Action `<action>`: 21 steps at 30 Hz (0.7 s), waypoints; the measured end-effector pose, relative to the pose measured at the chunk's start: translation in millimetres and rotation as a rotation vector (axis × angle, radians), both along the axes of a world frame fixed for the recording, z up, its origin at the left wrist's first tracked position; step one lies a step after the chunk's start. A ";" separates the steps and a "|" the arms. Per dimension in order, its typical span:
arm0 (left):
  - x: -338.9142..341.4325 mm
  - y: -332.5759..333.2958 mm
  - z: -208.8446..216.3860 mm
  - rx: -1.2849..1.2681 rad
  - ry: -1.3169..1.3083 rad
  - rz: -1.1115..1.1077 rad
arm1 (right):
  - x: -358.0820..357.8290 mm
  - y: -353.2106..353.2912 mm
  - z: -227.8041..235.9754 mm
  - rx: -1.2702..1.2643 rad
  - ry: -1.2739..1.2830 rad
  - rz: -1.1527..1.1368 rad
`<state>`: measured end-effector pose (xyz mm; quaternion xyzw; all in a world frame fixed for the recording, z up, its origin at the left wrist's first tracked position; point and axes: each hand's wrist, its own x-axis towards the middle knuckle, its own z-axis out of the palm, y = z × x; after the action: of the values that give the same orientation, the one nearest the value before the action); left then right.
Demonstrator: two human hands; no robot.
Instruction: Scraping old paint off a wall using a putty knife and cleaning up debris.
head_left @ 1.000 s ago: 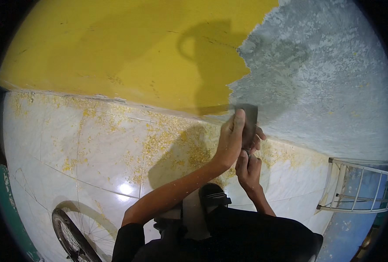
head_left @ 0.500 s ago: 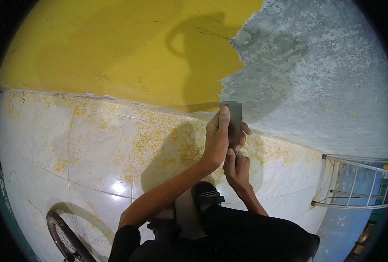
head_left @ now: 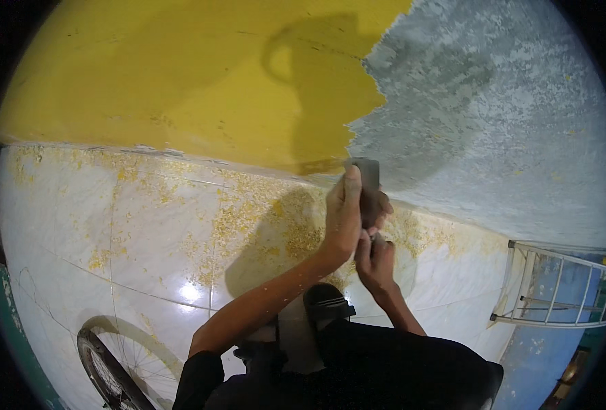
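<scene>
The scraper [head_left: 369,183] I hold is a flat, dark grey, roughly rectangular plate, slightly blurred, its long sides running almost straight away from me, its near end partly hidden in my grip. Its far edge lies at the foot of the wall [head_left: 521,130], just beside the jagged border of the yellow paint [head_left: 193,82]; whether it touches, I cannot tell. That paint covers the wall's left part, lightly scuffed, while to the right the surface shows mottled pale and darker grey
</scene>
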<state>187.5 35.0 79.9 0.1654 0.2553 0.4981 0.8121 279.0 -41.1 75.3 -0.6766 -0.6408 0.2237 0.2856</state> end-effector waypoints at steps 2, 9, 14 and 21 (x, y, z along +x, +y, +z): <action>-8.8 2.0 -2.3 0.052 -0.006 -0.043 | -6.9 0.0 1.9 -0.115 -0.016 -0.022; -5.5 5.2 2.0 0.014 0.019 0.052 | -4.1 4.6 -2.4 -0.051 -0.014 -0.010; 3.8 -0.5 2.9 0.026 -0.064 -0.017 | 7.5 -2.4 14.4 -0.157 -0.003 -0.087; -9.8 5.1 3.7 0.044 -0.045 0.017 | -6.0 5.6 17.0 -0.056 -0.104 -0.047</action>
<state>177.7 40.2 83.5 0.1698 0.2272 0.5140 0.8095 273.0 -35.5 92.3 -0.7098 -0.6323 0.1994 0.2379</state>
